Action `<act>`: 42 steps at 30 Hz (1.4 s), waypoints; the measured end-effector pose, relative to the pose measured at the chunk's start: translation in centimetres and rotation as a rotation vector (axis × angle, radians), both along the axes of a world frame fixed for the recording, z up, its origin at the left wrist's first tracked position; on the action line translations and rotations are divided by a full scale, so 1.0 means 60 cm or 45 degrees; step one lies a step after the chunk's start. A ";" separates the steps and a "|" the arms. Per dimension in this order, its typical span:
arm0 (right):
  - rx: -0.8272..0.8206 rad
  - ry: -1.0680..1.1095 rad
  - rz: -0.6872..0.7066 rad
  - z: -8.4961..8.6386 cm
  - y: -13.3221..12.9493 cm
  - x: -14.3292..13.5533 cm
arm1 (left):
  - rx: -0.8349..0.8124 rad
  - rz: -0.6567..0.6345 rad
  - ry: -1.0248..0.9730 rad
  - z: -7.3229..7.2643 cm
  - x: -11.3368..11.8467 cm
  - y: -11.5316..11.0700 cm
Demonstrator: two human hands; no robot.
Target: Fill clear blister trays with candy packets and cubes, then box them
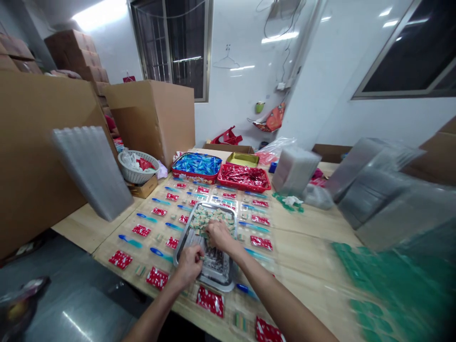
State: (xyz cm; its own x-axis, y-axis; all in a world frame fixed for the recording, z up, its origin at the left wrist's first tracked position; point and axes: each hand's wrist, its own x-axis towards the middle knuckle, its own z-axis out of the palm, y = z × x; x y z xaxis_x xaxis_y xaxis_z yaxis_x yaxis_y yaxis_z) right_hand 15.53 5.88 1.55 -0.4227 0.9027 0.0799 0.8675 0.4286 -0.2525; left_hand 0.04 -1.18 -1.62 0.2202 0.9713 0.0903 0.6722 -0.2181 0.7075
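Observation:
A metal tray [228,280] lies on the table over the rows of clear packages, with small green and cream pieces [204,216] heaped in its far half. My right hand [218,235] is over the middle of the tray, its fingers bent down at the near edge of the heap. Over the tray's left near side is my left hand [191,262], fingers pinched together; what lies between them is too small to name. Around the tray, packages hold blue toothbrushes [160,253] and red dotted packets [210,300].
A tray of blue items [198,164], a red tray of shiny packets [244,176] and a gold tray [242,160] stand behind. Stacked clear plastic shells [94,171] are at left, more [295,171] at right. Green pieces [388,275] lie at right.

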 end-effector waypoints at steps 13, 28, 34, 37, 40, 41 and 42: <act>-0.157 0.307 0.013 0.007 -0.082 0.016 | 0.127 -0.017 -0.097 0.000 0.004 -0.011; 0.125 0.059 -0.060 0.009 -0.012 0.012 | -0.002 -0.046 -0.077 0.013 0.006 -0.009; -0.006 0.324 -0.069 0.004 -0.037 0.014 | 0.012 -0.033 -0.099 0.005 0.004 -0.011; -0.147 0.569 -0.065 -0.018 -0.067 0.015 | 0.011 -0.054 -0.101 0.004 0.003 -0.011; -0.246 0.685 -0.022 -0.038 -0.088 0.012 | 0.033 -0.082 -0.105 0.003 0.003 -0.007; -0.269 0.709 -0.007 -0.041 -0.092 0.011 | 0.046 -0.087 -0.107 0.003 0.003 -0.006; -0.288 0.731 0.008 -0.041 -0.095 0.011 | 0.058 -0.087 -0.108 0.003 0.004 -0.005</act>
